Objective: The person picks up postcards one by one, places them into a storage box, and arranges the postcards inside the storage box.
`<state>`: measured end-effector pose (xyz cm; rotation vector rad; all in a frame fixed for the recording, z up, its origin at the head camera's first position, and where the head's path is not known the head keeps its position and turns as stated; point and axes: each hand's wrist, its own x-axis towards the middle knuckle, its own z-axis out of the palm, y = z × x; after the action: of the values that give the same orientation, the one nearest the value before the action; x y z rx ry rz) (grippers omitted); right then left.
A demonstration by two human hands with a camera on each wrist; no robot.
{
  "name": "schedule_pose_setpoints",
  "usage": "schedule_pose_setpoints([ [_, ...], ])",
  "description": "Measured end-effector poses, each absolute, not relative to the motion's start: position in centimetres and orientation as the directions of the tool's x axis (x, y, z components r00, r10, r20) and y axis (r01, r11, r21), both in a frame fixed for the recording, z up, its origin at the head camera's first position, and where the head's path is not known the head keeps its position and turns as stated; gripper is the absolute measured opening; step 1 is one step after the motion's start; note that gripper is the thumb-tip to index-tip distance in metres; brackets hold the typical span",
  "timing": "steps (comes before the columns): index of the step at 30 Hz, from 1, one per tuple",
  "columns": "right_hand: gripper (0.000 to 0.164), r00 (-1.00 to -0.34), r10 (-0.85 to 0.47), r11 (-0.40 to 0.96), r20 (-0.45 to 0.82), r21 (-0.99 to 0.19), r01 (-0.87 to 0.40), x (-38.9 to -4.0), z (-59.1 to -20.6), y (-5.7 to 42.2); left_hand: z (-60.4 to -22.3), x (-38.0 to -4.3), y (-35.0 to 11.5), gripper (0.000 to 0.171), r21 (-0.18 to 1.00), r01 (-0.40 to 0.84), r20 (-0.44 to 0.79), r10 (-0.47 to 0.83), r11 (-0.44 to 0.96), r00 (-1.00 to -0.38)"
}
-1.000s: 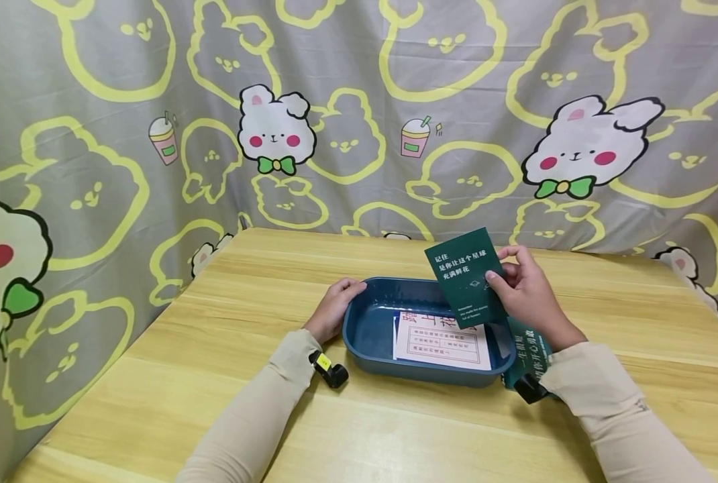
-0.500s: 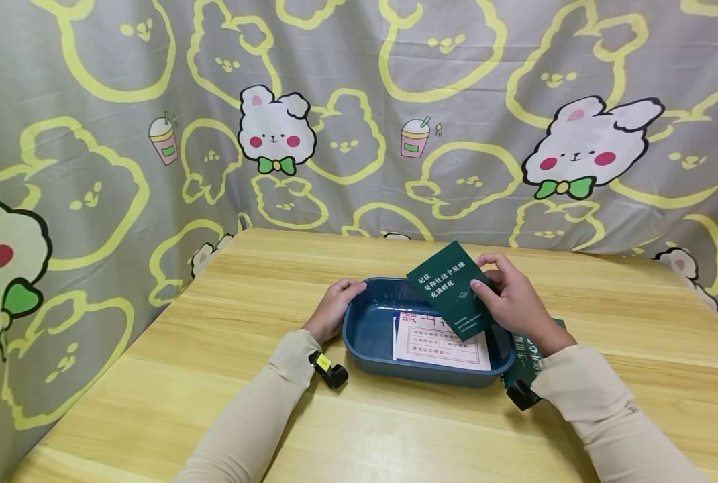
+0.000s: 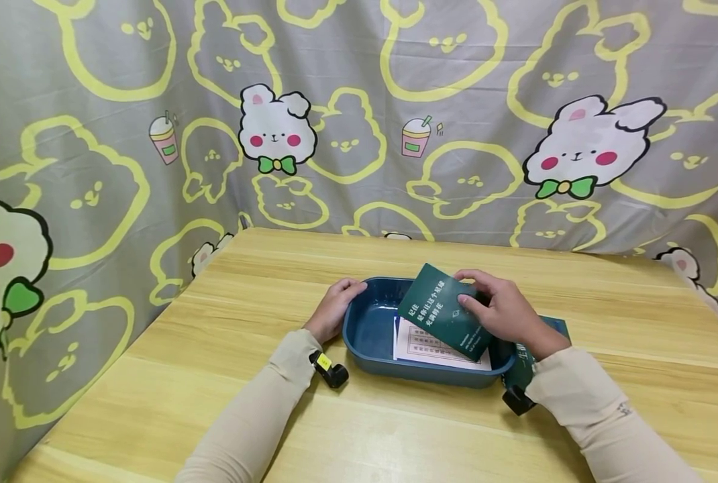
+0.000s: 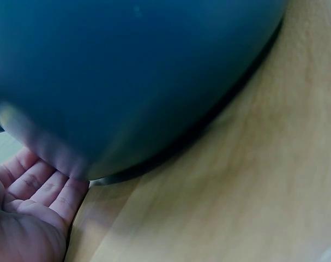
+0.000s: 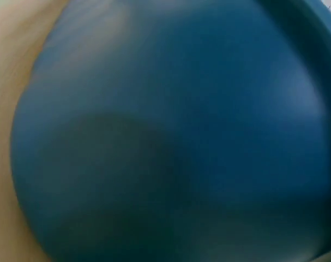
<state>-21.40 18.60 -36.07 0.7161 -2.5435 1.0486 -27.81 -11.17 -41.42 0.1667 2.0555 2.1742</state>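
Observation:
A dark green card [image 3: 434, 312] with white lettering is pinched by my right hand [image 3: 506, 308], thumb on its printed face. It tilts over the right part of a blue rectangular tray [image 3: 419, 376]. Beneath it, a white printed card [image 3: 412, 345] lies in the tray on a blue-edged one, partly covered. My left hand [image 3: 333, 310] holds the tray's left end, thumb at the rim. In the left wrist view, the fingers of my left hand [image 4: 31, 210] touch the tray's outer wall [image 4: 138, 76]. The right wrist view shows mostly the tray wall [image 5: 225, 109]; the right hand is hidden there.
Another dark green lettered item [image 3: 521, 367] lies on the wooden table [image 3: 395, 436] against the tray's right end, partly behind the right wrist. A grey curtain [image 3: 347, 60] with cartoon rabbits hangs behind and left of the table.
My right hand has lowered the green card leftward, tilting it over the tray so it covers more of the white card. The left hand and the tray stay in place.

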Motion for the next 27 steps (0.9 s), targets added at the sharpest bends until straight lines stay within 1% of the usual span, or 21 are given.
schedule_pose_setpoints([
  [5,0.03,-0.814,-0.394,0.612,0.426,-0.539,-0.579,-21.4,-36.2,18.4,-41.4,-27.8,-11.1,0.018,0.998,-0.028,-0.017,0.181,-0.058,-0.983],
  [14,0.032,-0.818,-0.462,0.636,0.343,-0.515,-0.575,-21.3,-36.5,18.3,-41.4,-27.8,-11.1,0.018,0.998,-0.036,-0.027,0.178,-0.05,-0.984],
  [17,0.034,-0.793,-0.497,0.667,0.353,-0.428,-0.609,-21.5,-36.7,18.2,-41.4,-27.8,-11.1,0.019,0.998,-0.038,-0.029,0.179,-0.049,-0.983],
  [21,0.037,-0.701,-0.564,0.692,0.436,-0.213,-0.69,-21.7,-37.1,18.0,-41.4,-27.9,-11.1,0.02,0.998,-0.027,-0.018,0.18,-0.049,-0.984],
  [23,0.039,-0.663,-0.582,0.695,0.471,-0.135,-0.706,-21.8,-37.3,17.9,-41.4,-27.9,-11.1,0.021,0.999,-0.024,-0.016,0.18,-0.045,-0.984],
  [25,0.037,-0.644,-0.588,0.7,0.49,-0.091,-0.708,-21.8,-37.5,17.9,-41.4,-27.9,-11.1,0.02,0.999,-0.025,-0.017,0.179,-0.044,-0.984],
  [27,0.033,-0.651,-0.582,0.713,0.488,-0.079,-0.697,-21.6,-37.5,17.8,-41.4,-27.9,-11.1,0.02,0.999,-0.026,-0.018,0.18,-0.045,-0.984],
])
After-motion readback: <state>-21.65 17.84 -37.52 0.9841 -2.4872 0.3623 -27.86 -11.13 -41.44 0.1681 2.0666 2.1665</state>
